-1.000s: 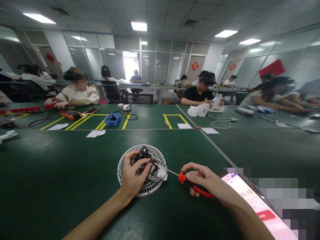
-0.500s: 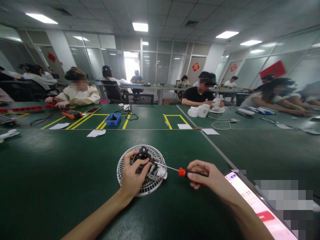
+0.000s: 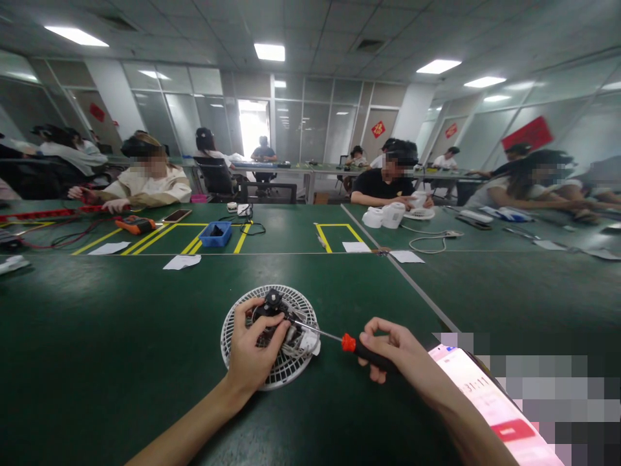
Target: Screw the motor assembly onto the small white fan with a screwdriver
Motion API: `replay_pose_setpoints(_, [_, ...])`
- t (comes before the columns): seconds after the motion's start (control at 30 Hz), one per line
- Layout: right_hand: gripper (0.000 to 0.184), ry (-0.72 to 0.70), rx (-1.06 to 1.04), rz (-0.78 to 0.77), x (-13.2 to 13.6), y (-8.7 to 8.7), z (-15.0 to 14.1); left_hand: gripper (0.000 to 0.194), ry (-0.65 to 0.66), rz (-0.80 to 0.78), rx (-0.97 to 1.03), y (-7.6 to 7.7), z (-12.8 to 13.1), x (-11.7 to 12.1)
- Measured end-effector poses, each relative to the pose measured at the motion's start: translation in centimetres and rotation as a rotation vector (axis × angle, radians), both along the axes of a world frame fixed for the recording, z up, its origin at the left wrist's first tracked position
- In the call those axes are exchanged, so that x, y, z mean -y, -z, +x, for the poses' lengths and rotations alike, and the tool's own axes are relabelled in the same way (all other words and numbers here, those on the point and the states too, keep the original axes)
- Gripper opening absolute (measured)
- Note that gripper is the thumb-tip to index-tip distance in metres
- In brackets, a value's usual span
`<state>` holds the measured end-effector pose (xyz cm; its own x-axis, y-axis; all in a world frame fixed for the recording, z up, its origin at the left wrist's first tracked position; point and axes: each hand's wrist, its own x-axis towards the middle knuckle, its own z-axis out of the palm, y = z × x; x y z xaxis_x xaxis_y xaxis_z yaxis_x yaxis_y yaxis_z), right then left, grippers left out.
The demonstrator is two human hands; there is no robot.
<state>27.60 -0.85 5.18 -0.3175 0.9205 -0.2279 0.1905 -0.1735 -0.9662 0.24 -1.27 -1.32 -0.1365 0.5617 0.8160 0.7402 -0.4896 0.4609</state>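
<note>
A round white fan grille (image 3: 292, 373) lies on the green table in front of me. On it sits a black fan motor assembly (image 3: 273, 298) with a coil of pale cable. My left hand (image 3: 253, 349) is closed around the motor, its thumb and fingers pinched near the screwdriver tip. My right hand (image 3: 394, 345) grips a screwdriver (image 3: 348, 342) with a red and black handle. The shaft points left, and its tip reaches the motor's side by my left fingertips. The exact point of contact is too small to make out.
A lit phone (image 3: 490, 398) stands at the right, close to my right forearm. Across the table are a blue bin (image 3: 216, 235), paper slips (image 3: 182, 261), an orange multimeter (image 3: 135, 224) and white housings (image 3: 392, 215). Co-workers sit along the far side.
The fingers of my right hand have shifted on the handle, showing more of its black part. The screwdriver tip stays at the motor. My view has moved slightly.
</note>
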Motion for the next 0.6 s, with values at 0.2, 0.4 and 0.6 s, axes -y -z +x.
replay_pose_setpoints(0.2, [0.05,-0.046,0.011,-0.062,0.19,0.22,-0.12,0.01,0.007,-0.002,-0.001,0.22,-0.1,-0.03])
replay_pose_setpoints(0.4, [0.047,-0.108,0.034,-0.073,0.26,0.04,-0.1,0.011,0.008,0.018,-0.01,0.2,-0.11,-0.02])
replay_pose_setpoints(0.6, [0.049,-0.08,0.097,-0.001,0.49,-0.43,0.06,0.01,-0.012,0.013,-0.018,0.21,-0.1,-0.06])
